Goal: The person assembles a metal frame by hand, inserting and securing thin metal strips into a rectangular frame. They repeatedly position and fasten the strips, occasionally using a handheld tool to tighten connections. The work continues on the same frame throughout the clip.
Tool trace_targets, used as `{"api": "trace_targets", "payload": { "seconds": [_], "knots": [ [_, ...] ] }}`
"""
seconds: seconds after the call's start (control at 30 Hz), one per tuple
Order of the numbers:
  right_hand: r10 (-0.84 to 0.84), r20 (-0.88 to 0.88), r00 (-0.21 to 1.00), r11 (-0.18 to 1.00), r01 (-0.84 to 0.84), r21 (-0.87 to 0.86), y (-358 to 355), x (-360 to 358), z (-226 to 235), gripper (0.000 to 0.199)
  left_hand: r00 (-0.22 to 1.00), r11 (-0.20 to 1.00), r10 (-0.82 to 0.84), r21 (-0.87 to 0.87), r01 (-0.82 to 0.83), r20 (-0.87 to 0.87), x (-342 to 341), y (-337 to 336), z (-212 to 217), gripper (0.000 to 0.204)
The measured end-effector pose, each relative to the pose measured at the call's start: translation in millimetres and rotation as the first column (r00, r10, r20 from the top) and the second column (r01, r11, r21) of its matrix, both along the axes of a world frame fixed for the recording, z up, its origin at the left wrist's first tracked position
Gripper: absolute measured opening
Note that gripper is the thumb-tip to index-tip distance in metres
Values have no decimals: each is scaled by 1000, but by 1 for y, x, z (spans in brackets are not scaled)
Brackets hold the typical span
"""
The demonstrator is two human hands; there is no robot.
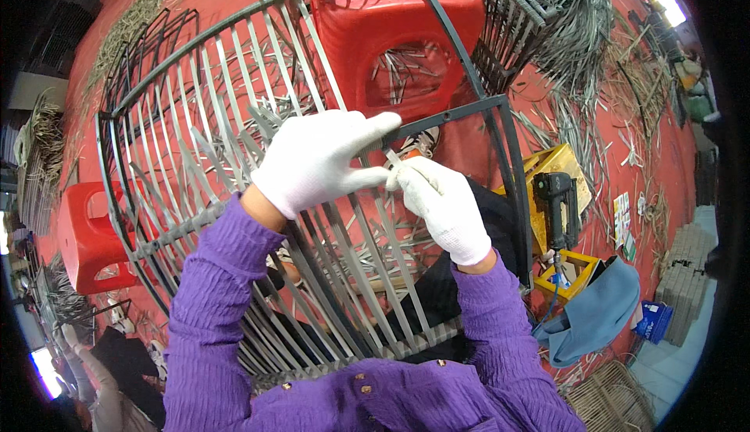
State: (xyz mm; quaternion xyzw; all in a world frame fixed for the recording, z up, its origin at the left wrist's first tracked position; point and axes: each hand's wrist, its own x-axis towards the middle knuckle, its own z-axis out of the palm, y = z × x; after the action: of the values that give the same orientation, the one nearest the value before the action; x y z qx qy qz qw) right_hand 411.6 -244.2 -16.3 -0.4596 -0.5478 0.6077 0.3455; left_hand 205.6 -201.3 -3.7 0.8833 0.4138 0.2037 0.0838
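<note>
A dark metal frame (469, 109) lies tilted across my lap, laced with several flat grey woven strips (223, 65). My left hand (312, 158), in a white glove, rests over the strips; its forefinger and thumb are spread, the forefinger along the end of the frame's crossbar. Close to that thumb, my right hand (437, 201), also gloved, pinches the short end of a grey strip (392, 155) just under the bar. The left hand's remaining fingers are hidden behind its palm.
Beyond the frame stands a red plastic stool (398, 22), with another red stool (86, 237) at left. A black nail gun (556, 205) lies by a yellow box (574, 272) and blue cloth (598, 315) at right. Strip bundles (570, 41) and scraps litter the red floor.
</note>
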Motion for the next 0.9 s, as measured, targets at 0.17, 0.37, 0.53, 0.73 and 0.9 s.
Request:
{"api": "trace_targets", "payload": {
  "seconds": [0.17,0.37,0.53,0.73,0.9],
  "knots": [
    [105,107,989,991,-113,74,-12,14,16,26,976,969,188,181,-166,-110,20,-18,-10,24],
    [-737,140,661,637,612,469,-28,173,-24,33,902,905,416,-152,-398,113,18,-5,-6,30],
    [-106,987,-118,837,525,153,-63,316,-159,50,900,915,391,-190,-357,193,18,-3,-9,35],
    [-475,872,117,837,367,406,-45,357,-212,46,896,913,404,-138,-383,185,20,-7,-11,32],
    [-487,617,618,775,632,-21,-30,341,-65,27,898,907,415,-150,-394,144,22,-4,-13,29]
  ]
}}
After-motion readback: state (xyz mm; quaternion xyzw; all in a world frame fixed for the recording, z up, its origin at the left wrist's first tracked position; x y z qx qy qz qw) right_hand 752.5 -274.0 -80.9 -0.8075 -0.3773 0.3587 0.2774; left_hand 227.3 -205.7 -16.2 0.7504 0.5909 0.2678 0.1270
